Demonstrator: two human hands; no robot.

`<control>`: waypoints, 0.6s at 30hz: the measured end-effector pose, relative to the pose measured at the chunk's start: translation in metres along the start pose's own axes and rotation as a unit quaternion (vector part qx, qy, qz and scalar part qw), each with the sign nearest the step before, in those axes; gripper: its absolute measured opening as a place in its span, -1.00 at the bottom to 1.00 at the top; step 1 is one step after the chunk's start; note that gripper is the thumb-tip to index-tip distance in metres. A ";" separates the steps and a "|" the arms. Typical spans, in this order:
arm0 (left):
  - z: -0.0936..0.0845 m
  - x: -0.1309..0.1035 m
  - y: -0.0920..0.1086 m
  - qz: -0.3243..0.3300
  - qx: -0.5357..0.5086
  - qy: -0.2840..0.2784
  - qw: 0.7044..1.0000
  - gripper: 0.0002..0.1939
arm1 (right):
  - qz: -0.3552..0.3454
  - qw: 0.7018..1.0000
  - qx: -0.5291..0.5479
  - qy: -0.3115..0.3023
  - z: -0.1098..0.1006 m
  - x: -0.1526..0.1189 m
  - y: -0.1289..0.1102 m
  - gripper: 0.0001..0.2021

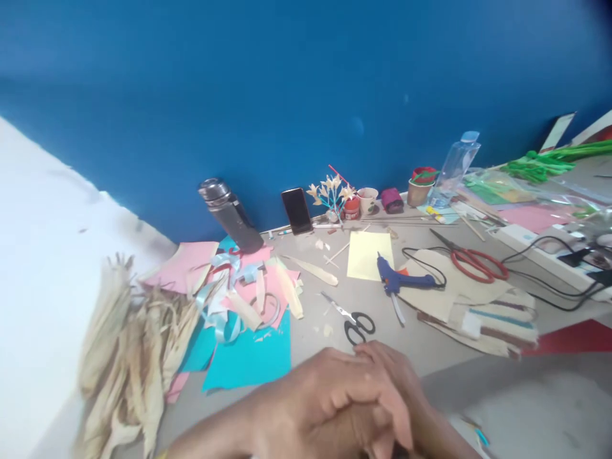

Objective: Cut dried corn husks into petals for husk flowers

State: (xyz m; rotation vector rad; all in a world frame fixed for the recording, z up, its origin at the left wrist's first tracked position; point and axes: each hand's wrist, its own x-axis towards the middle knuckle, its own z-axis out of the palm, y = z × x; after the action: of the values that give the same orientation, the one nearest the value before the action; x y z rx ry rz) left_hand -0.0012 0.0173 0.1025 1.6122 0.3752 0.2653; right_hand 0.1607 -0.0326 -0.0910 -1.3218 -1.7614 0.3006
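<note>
My left hand [306, 398] lies over my right hand [396, 382] at the bottom middle, the two clasped together above the table's near edge. Neither hand holds any object that I can see. Closest to them are black-handled scissors [351, 322] just beyond the fingers and a sheet of teal paper [251, 357] to the left. A blue glue gun [399, 280] rests further back beside a yellow paper sheet [368, 254].
Dried corn husks [129, 357] pile at the left. Pink papers and ribbon [229, 287], a steel flask [229, 213], a phone [296, 210], husk flowers [329, 191], cups, red scissors [473, 261] and black cables [549, 274] crowd the table before a blue wall.
</note>
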 end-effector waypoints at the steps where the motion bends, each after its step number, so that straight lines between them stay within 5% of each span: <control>1: 0.011 -0.009 -0.020 -0.026 -0.028 0.039 0.998 -0.61 | -0.009 1.000 -0.010 0.008 0.002 -0.001 0.001 -0.76; 4: 0.034 -0.030 -0.085 -0.055 -0.160 0.210 0.963 -0.71 | -0.045 0.998 -0.046 0.016 0.005 -0.002 0.003 -0.78; 8: 0.056 -0.054 -0.131 0.008 -0.371 0.199 0.907 -0.74 | -0.046 0.995 -0.090 0.000 0.007 -0.001 0.005 -0.78; 11: 0.072 -0.067 -0.117 0.060 -0.388 0.175 0.903 -0.81 | -0.042 0.994 -0.097 0.005 0.007 -0.001 0.004 -0.82; 15: 0.092 -0.072 -0.063 0.156 -0.376 0.127 0.905 -0.79 | -0.038 0.995 -0.092 0.010 0.008 -0.001 0.004 -0.85; 18: 0.104 -0.070 -0.027 0.216 -0.303 0.148 0.916 -0.61 | -0.033 0.994 -0.104 0.013 0.006 0.000 0.000 -0.85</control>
State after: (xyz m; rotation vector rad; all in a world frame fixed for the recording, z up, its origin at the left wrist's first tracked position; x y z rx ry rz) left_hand -0.0268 -0.1042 0.0717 1.0184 0.1322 0.8823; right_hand 0.1556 -0.0311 -0.0947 -1.4033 -1.8487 0.0644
